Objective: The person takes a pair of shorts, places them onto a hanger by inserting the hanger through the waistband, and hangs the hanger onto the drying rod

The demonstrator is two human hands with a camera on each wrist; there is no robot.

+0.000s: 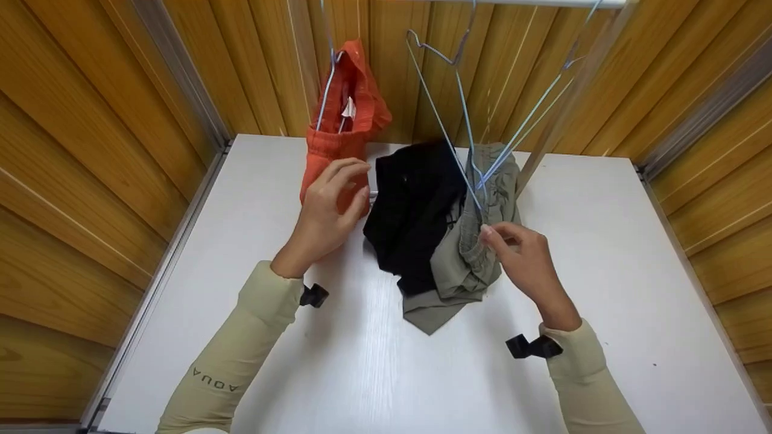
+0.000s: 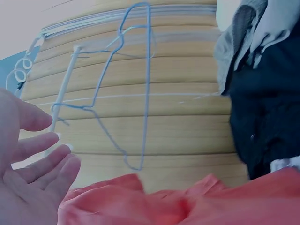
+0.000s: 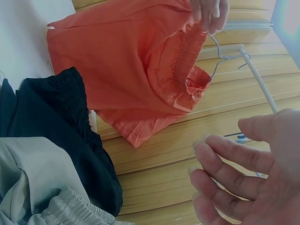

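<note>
In the head view my left hand (image 1: 329,202) is in front of the orange-red shorts (image 1: 335,147), its fingers loosely bent. The left wrist view shows the fingers (image 2: 44,161) holding nothing, above the red cloth. My right hand (image 1: 525,256) is at the gathered waistband of the grey-green shorts (image 1: 470,259), thumb and forefinger close to its edge. Seen from the right wrist, the fingers (image 3: 229,159) are spread and grip nothing. Black shorts (image 1: 416,205) lie between, partly over grey-green cloth. Wire hangers (image 1: 461,108) reach down to the grey-green waistband.
A white rail (image 1: 543,3) runs across the top and carries the hangers. One wire hanger (image 1: 329,87) sits inside the red waistband. A slanting post (image 1: 570,96) stands behind the grey-green shorts. Wood-slat walls (image 1: 78,150) surround the white table (image 1: 374,374).
</note>
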